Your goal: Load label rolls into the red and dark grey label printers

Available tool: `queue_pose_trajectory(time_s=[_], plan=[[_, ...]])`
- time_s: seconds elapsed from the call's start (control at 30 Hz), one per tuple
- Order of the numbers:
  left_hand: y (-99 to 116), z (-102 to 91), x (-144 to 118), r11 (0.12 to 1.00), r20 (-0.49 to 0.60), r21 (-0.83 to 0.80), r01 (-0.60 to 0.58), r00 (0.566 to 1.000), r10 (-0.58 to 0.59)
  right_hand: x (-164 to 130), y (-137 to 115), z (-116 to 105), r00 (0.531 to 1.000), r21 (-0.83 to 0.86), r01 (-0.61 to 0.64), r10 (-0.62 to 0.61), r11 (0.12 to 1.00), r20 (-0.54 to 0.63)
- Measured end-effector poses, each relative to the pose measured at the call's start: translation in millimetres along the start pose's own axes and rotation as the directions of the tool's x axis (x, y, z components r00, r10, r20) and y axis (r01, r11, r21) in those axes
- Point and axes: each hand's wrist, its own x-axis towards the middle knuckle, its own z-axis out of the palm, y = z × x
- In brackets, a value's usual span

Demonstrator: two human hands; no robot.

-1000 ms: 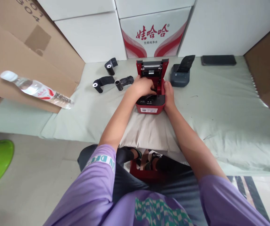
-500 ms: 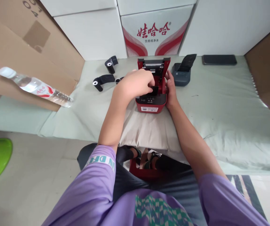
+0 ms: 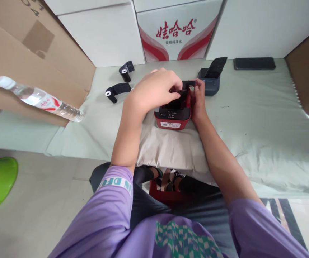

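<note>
A small red-and-black printer (image 3: pixel 173 114) with a white label on its front stands on the covered surface before me. My left hand (image 3: pixel 157 87) reaches over it from the left, with thumb and fingers pinched on a black strip (image 3: pixel 181 98) that comes out of the printer's opening. My right hand (image 3: pixel 199 98) is at the printer's right side, its fingers curled on the black edge of the lid (image 3: pixel 188 84), which is partly lowered. The left hand hides much of the lid and the inside.
Two black rolls with loose ends, one farther (image 3: pixel 125 74) and one nearer (image 3: pixel 112 96), lie to the left. A dark blue device (image 3: pixel 210 84) with a black strip and a black phone-like slab (image 3: pixel 254 63) are at the right. A water bottle (image 3: pixel 41 99) leans by a cardboard box (image 3: pixel 62 53).
The printer's lid has come down from upright. My right hand has moved up from the printer's side to the lid's edge. The left hand has shifted slightly up and right with the strip.
</note>
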Motion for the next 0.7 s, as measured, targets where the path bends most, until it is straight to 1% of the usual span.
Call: queue_pose_trajectory(time_s=[0.1,0.23,0.3,0.37,0.47,0.57,0.63,0.7], plan=[[-4,-1.3,0,0.999,0.002,0.042,0.011,1.0,-0.011,0,3,1,0.998,0.095,-0.003,0.01,0.995,-0.068],[-9,-2.3,0,0.987,0.083,0.161,-0.02,0.997,0.007,1,7,2,0.999,0.088,0.005,-0.001,0.996,-0.045],[-9,-2.1,1,0.979,0.121,0.206,-0.01,0.993,-0.015,1,9,1,0.999,0.08,0.015,-0.012,0.997,-0.037],[-6,-1.0,0,0.97,0.134,0.241,0.025,0.989,-0.059,1,9,1,0.999,0.069,0.016,-0.014,0.998,-0.032],[1,2.8,0,0.955,0.124,0.289,0.069,0.986,-0.109,0,7,1,0.999,0.066,0.007,-0.005,0.998,-0.032],[7,8.5,-2,0.947,0.093,0.298,0.122,0.983,-0.156,-2,3,2,1.0,0.065,0.003,-0.001,0.998,-0.031],[8,12.7,-3,0.944,0.079,0.293,0.153,0.98,-0.183,-2,0,3,1.0,0.068,0.008,-0.006,0.998,-0.028],[7,16.9,-4,0.942,0.064,0.295,0.159,0.981,-0.186,-3,-2,4,0.999,0.076,0.005,-0.003,0.997,-0.034]])
